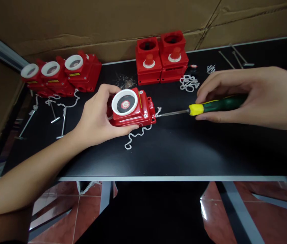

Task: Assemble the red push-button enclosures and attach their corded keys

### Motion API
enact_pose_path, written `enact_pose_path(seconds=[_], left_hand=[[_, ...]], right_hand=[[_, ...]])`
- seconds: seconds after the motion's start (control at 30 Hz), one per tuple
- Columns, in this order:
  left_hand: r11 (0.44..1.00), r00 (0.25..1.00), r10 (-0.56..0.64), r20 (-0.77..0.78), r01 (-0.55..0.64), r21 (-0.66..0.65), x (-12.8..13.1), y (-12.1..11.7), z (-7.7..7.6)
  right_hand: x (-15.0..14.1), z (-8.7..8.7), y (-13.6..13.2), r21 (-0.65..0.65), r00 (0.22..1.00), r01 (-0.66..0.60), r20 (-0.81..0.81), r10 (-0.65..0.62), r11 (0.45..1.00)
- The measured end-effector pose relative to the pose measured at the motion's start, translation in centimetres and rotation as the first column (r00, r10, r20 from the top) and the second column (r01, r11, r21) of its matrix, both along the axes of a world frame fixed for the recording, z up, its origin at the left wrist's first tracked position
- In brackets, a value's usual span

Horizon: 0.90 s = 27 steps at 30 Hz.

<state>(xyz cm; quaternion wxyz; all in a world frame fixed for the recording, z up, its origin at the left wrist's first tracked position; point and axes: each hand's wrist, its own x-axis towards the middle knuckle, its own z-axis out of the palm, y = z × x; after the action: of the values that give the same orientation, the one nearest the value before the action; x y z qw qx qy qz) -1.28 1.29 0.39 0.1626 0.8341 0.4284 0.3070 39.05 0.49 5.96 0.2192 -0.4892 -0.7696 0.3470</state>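
My left hand is closed around a red alarm box with a round white-rimmed window, thumb along its near side. The box lies tilted on the black table. White string trails from under it toward me. In my right hand is a screwdriver with a green and yellow handle, gripped between thumb and fingers. Its metal shaft points left, and the tip meets the right end of the box, beside a short tuft of string. Whether the tip sits in a screw I cannot tell.
Three similar red boxes stand at the back left, with strings and small metal hammers. Two red boxes with open round holes stand at the back. Coiled string, screws and metal rods lie at the right, before a cardboard wall.
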Motion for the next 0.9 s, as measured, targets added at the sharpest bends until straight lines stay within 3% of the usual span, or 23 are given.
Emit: enact_pose_path(seconds=[0.3, 0.37, 0.57, 0.9], left_hand=[[1.000, 1.000, 0.014, 0.005, -0.014, -0.010, 0.1, 0.0, -0.2], [0.999, 0.999, -0.044, 0.023, 0.043, 0.033, 0.0, 0.1, -0.2], [0.999, 1.000, 0.014, 0.009, -0.014, -0.036, 0.2, -0.6, 0.2], [0.996, 0.999, -0.023, -0.028, 0.025, 0.087, -0.1, -0.2, -0.2]], right_hand=[[-0.1, 0.0, -0.3, -0.001, 0.996, 0.060, -0.064, -0.060, 0.998], [0.1, 0.1, -0.2, 0.000, 0.998, 0.046, -0.036, -0.046, 0.999], [0.2, -0.4, -0.1, -0.004, 0.998, 0.009, 0.058, -0.009, 1.000], [0.7, -1.8, -1.2, 0.051, 0.998, 0.050, 0.036, -0.052, 0.997]])
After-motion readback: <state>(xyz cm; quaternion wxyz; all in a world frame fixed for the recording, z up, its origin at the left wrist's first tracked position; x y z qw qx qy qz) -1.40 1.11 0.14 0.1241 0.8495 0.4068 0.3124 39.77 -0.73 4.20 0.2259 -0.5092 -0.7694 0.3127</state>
